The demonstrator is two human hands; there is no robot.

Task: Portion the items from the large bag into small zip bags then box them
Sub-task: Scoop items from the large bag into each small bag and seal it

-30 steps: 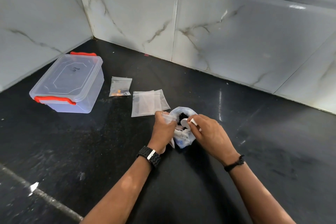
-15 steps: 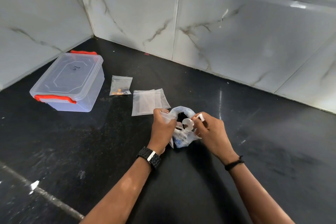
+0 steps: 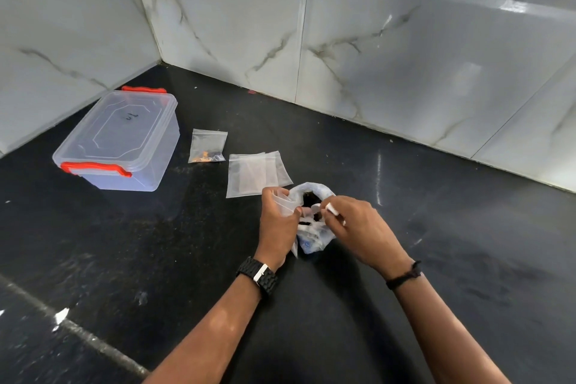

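I see the black bench (image 3: pixel 436 259); the lidded clear box (image 3: pixel 120 140) sits far left of the large bag (image 3: pixel 314 215). Empty zip bags (image 3: pixel 254 173) just left-behind it. Left hand (image 3: pixel 277 227) grip clamped on a small zip bag (image 3: pixel 285 204) at the bag's mouth; right hand (image 3: pixel 361 231) pinches a white piece (image 3: pixel 332 210).

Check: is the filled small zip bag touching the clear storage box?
Apart. The head view shows bare black counter between the filled small zip bag and the clear storage box.
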